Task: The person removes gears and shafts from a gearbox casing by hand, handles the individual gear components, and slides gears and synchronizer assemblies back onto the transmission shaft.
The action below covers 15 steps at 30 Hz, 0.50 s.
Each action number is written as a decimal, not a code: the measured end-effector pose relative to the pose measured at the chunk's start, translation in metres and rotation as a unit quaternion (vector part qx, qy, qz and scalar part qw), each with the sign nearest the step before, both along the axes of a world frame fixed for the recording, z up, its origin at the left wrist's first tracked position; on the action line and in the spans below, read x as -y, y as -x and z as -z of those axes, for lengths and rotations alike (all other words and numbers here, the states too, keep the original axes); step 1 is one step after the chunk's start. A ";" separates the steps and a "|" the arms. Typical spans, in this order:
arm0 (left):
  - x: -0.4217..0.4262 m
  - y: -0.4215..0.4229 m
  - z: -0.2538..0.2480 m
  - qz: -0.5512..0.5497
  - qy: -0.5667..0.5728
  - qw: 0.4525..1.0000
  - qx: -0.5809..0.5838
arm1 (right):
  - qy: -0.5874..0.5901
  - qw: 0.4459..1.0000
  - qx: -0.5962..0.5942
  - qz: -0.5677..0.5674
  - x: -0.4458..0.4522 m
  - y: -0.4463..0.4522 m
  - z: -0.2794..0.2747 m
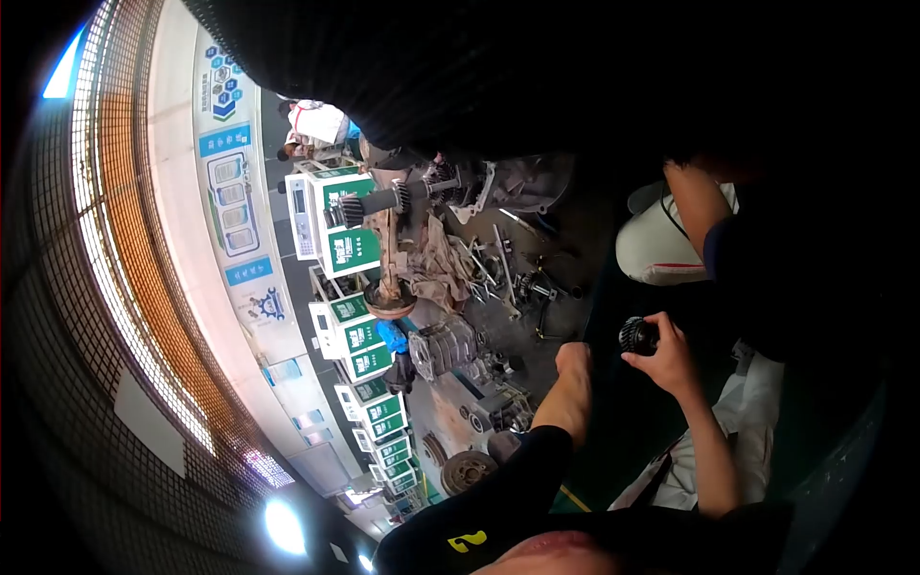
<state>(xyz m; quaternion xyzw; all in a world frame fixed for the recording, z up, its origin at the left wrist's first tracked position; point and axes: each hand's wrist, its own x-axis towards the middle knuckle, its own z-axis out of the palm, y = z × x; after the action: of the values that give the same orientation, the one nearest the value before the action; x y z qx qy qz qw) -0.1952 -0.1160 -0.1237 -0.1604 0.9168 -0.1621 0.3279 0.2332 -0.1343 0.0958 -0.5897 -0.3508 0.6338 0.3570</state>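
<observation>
In the head view, a short, dark metal gear with slanted teeth point(634, 335) was held out over deep shadow, to the right of a grey worktable point(447, 407) crowded with machine parts. It was grasped between the thumb and fingers of the right hand point(665, 358). The left hand point(573, 357) was held nearby, beside the table edge. Its fingers seemed to be curled in, but whether anything was enclosed by them cannot be told.

The work was judged to be partway through. The gear had been separated from any shaft, and a ribbed, silver-grey metal housing point(446, 347) had been set apart from the other parts. On a long grey steel shaft point(388, 199), several gears were seated. How much was left to be done could not be judged.

The gear's toothed end was turned toward the left hand and the table, and its darker end toward the right palm. Its short long axis was laid roughly from side to side across the view. The steel shaft was slanted the same way, its left end a little lower.

Between shaft and housing, a crumpled brown cloth point(443, 257) was heaped. A round, rusty metal disc point(468, 472) was placed near the left sleeve, and another person's bare forearm point(697, 203) was seen beyond the gear.
</observation>
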 end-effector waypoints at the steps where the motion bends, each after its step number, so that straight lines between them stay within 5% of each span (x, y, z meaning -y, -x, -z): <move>1: -0.006 -0.039 -0.025 0.059 0.052 0.997 0.024 | -0.001 1.000 0.002 0.001 -0.003 0.001 -0.001; 2: -0.014 -0.071 -0.047 0.118 0.102 0.987 0.048 | -0.004 1.000 -0.010 -0.004 -0.007 0.002 -0.002; 3: -0.005 -0.077 -0.050 0.004 -0.056 0.997 -0.053 | -0.004 1.000 -0.020 -0.009 -0.008 0.003 -0.005; 4: -0.002 -0.080 -0.052 0.023 -0.063 0.996 -0.055 | -0.001 1.000 -0.016 -0.009 -0.010 0.003 -0.008; 6: -0.003 -0.080 -0.057 0.170 0.017 0.985 0.011 | -0.040 0.998 0.034 -0.042 -0.014 0.004 -0.011; 8: -0.006 -0.081 -0.063 0.403 0.141 0.899 0.099 | -0.044 0.997 0.032 -0.062 -0.011 0.011 0.001; 11: -0.008 -0.071 -0.065 0.589 0.261 0.743 0.182 | 0.011 0.994 -0.088 -0.058 -0.002 0.031 0.030; 15: -0.015 -0.094 -0.100 0.656 0.231 0.701 0.158 | -0.022 0.981 -0.191 -0.003 0.006 0.053 0.046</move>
<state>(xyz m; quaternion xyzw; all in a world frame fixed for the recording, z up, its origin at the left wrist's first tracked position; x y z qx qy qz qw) -0.1009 -0.1012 -0.0241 0.4389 0.6583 -0.5661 0.2314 0.1806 -0.1402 0.0502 -0.4489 -0.2912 0.7281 0.4285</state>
